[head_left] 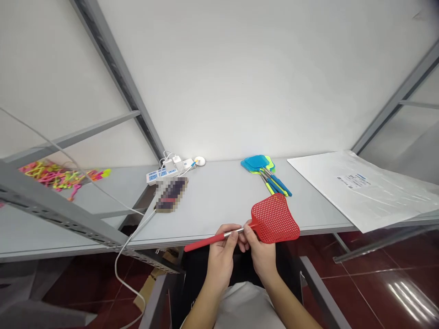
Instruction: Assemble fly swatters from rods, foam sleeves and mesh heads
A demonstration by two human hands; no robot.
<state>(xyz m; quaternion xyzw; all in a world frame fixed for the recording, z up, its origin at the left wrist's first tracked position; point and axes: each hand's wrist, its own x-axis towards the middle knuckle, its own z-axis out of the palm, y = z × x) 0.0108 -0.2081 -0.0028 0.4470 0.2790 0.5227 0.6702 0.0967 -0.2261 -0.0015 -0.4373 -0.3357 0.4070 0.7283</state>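
Observation:
A red fly swatter point(275, 218) with a perforated head, a short metal shaft and a red handle is held just past the table's front edge. My left hand point(222, 253) is closed around the metal shaft, near the handle's upper end. My right hand point(259, 253) pinches the swatter's neck, where the shaft meets the head. The head points right and the handle points left. Farther back on the table lies a pile of blue and yellow-green fly swatters point(257, 162), their handles pointing toward the front right.
A white power strip point(170, 171) with chargers and a pixelated phone-like object point(171, 194) sit at the left of the table point(212, 196). A large white package point(363, 187) overhangs the right front edge. Colourful pieces point(63, 176) lie on the left shelf, beyond a metal post. A white cable point(116, 265) hangs down.

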